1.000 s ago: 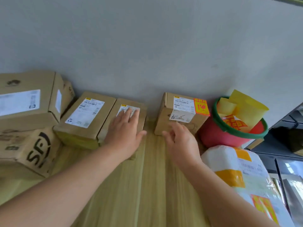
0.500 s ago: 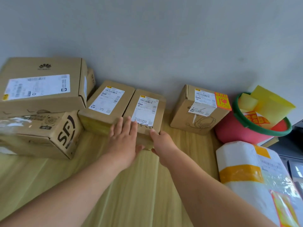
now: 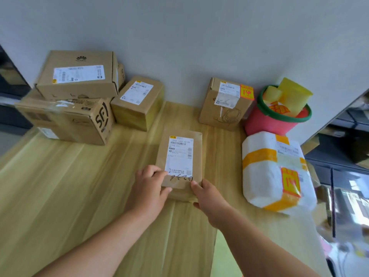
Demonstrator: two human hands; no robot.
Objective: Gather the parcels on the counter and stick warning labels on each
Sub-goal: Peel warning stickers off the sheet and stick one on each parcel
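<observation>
Brown cardboard, our parcel (image 3: 198, 156) lies flat near the middle of the tabletop (image 3: 69, 186). Its long axis runs from us toward the wall (image 3: 179, 47), and the top of the white shipping label (image 3: 180, 152) points at the wall. Our left hand (image 3: 148, 186) grips the near left corner, fingers curled over the top. Our right hand (image 3: 208, 198) pinches the near right corner, thumb on top.

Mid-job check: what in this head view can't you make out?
All head view.
Flat parcel: near edge hidden by the left hand and right hand; label print too small.
Small box behind the top stacked box: mostly hidden by it.
Red basket: contents under the yellow sheets hidden.
Shelving at right: blurred, cut off.
</observation>
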